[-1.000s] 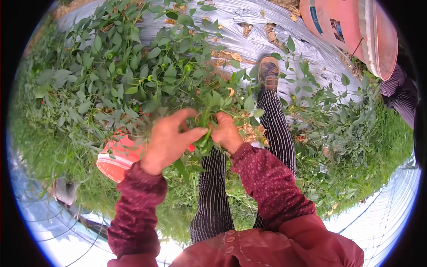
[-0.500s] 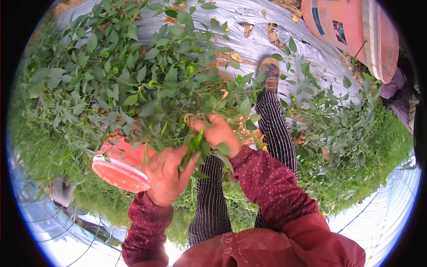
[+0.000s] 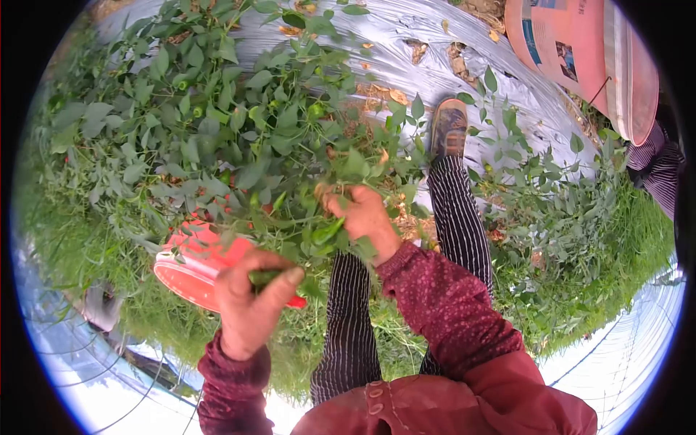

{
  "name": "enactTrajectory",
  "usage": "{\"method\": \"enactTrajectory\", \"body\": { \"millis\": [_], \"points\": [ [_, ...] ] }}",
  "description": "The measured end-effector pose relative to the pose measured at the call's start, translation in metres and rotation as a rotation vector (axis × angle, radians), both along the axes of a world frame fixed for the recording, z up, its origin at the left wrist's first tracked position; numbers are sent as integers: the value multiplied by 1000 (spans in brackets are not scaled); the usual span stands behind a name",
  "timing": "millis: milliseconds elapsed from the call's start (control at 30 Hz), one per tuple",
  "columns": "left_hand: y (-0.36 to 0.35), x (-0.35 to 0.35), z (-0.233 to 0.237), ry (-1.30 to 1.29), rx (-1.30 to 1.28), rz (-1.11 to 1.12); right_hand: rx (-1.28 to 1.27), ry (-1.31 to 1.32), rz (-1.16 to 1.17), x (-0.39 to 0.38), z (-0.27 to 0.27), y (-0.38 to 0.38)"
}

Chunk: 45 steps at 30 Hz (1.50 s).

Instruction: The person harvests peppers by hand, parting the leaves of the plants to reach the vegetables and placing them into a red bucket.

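My left hand (image 3: 250, 301) is closed with a green chili pepper (image 3: 264, 278) between thumb and fingers, in front of a red bucket (image 3: 190, 283) that leans among the leaves. My right hand (image 3: 367, 219), up and to the right, pinches a leafy branch of a pepper plant (image 3: 355, 168); the fingertips are partly hidden by leaves and blurred. Just below those fingers a second green pepper (image 3: 328, 232) hangs amid the foliage.
Silvery plastic mulch (image 3: 406, 43) covers the soil at the top. A large pink bucket (image 3: 573, 58) lies at upper right, near another person's striped sleeve (image 3: 656, 156). My shoe (image 3: 449, 130) rests on the mulch, with plants (image 3: 565, 210) to its right.
My left hand has pulled down and left, away from the branch, with a green pepper in its fingers. The right hand stays at the branch, and the view has shifted slightly.
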<state>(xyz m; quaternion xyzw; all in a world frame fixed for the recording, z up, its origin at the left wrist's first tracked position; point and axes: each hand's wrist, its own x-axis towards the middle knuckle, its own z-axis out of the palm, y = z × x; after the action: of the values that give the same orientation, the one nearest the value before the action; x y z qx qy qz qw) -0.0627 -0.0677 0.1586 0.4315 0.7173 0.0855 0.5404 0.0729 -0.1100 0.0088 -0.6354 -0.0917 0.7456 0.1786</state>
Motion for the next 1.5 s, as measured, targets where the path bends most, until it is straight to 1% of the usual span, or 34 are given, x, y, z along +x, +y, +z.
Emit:
{"method": "enactTrajectory", "body": {
  "millis": [33,67,100,133,167,200,267,333,400,433,533,600,633,700,733,800,833,867,900,933,967,1000,1033,1067,1133,1167,1200,1267,1300,1333,1400,1433,1467,1500],
  "points": [
    [3,-7,-4,-37,-176,55,-89,87,-112,0,-3,-3],
    [0,-9,-11,-36,-179,59,-173,173,-223,-1,-6,-6],
    [-4,-10,-22,29,-110,-181,-84,173,-225,-1,-1,-2],
    [-6,-12,-30,95,-42,-422,-82,174,-225,-2,2,0],
    [-5,-4,-33,191,74,-556,-70,124,-147,-2,5,1],
    [-4,3,-34,191,75,-554,-57,72,-69,-3,7,2],
    [0,13,-37,340,172,-747,-69,22,-9,-5,4,2],
    [0,16,-39,328,149,-782,-87,-44,49,-8,-1,-3],
    [-2,20,-39,405,80,-876,16,-22,48,-13,-5,-11],
    [-4,21,-40,401,86,-870,36,-43,105,-13,-3,-11],
    [-6,19,-40,445,66,-876,70,-41,82,-14,-5,-12],
    [-7,14,-39,324,110,-717,68,-47,105,-13,-5,-11],
    [-9,10,-38,322,114,-711,70,-51,129,-12,-7,-10],
    [-12,-2,-37,33,33,-384,89,-57,83,-15,-9,-12],
    [-11,-6,-38,29,36,-381,102,-57,32,-16,-11,-15],
    [-11,-12,-39,-157,81,-399,104,-61,53,-17,-16,-21],
    [-8,-12,-36,-158,83,-393,105,-59,72,-18,-14,-17],
    [-4,-11,-31,-159,150,-409,109,-59,80,-17,-13,-12],
    [-4,-11,-27,-157,210,-425,56,-60,67,-16,-10,-10],
    [-7,-14,-24,-148,200,-417,-2,-56,54,-17,-5,-7],
    [-11,-18,-23,-130,226,-402,-5,-42,59,-20,-4,-8],
    [-12,-23,-22,-113,255,-391,77,-86,87,-22,-3,-7],
    [-12,-24,-15,-151,212,-401,155,-133,117,-23,0,-5],
    [-10,-22,-7,-145,210,-397,155,-127,121,-20,1,-1],
    [-8,-20,8,-358,240,-315,70,-40,46,-16,3,7],
    [-10,-24,10,-321,222,-319,-5,0,-81,-22,-4,-4],
    [-22,-32,8,-306,232,-311,5,12,-70,-23,-13,-9],
    [-65,-58,11,-185,206,212,-48,71,117,-21,-23,-19],
    [-73,-75,26,-77,47,363,80,50,110,-22,-10,-13],
    [-79,-95,40,26,-110,509,81,46,112,-22,-10,-16],
    [-102,-136,46,269,44,514,287,-163,308,-23,-15,-20],
    [-120,-166,49,363,-8,451,124,-93,341,-23,-8,-14],
    [-140,-196,48,455,-61,387,129,-97,338,-24,-13,-20],
    [-153,-220,43,531,-165,419,133,-73,303,-28,-25,-35]
  ]
}}
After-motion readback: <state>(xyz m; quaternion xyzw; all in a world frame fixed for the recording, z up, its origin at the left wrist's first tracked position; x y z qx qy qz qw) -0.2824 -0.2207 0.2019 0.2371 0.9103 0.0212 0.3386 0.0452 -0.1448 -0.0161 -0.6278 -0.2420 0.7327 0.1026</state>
